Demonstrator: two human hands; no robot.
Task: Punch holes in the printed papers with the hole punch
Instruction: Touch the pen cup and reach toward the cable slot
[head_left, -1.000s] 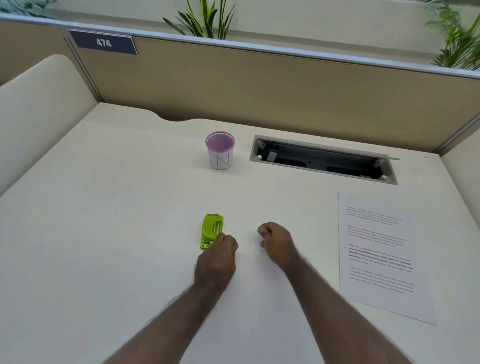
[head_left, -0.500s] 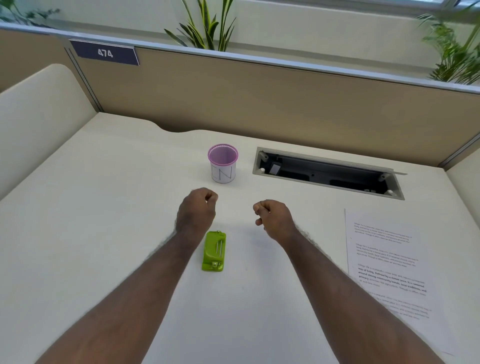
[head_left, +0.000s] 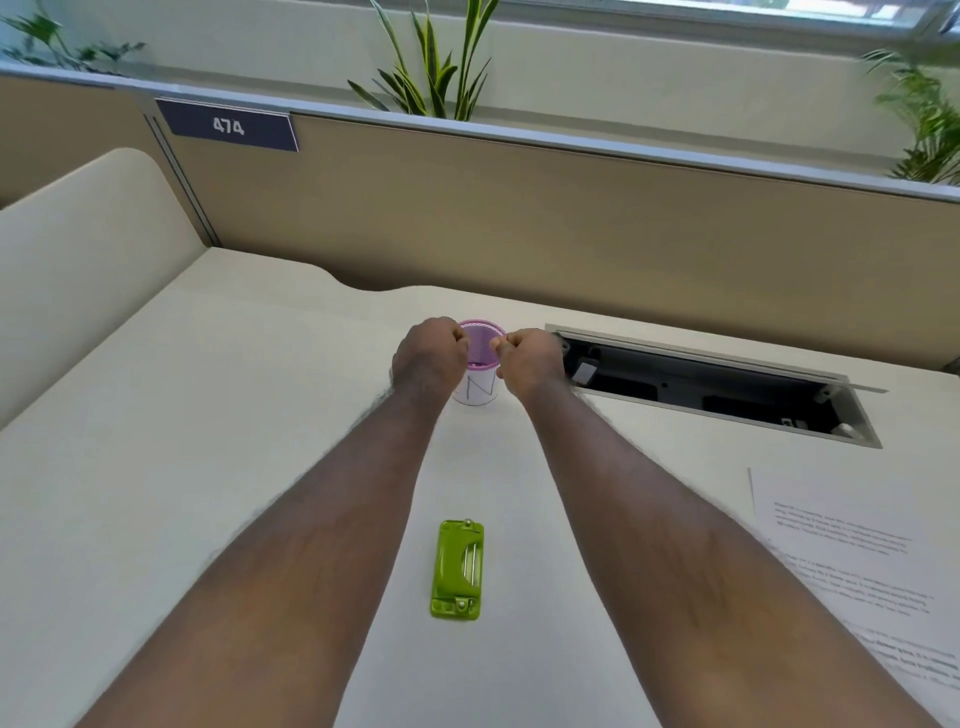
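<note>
Left hand (head_left: 428, 358), right hand (head_left: 530, 364) fisted beside cup (head_left: 480, 384) rim — maybe touching; punch (head_left: 458, 570) untouched.

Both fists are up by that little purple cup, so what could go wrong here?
1. The left hand and right hand crowd the purple cup; a nudge could tip it.
2. The forearms pass either side of the green hole punch; pulling back could knock it.
</note>
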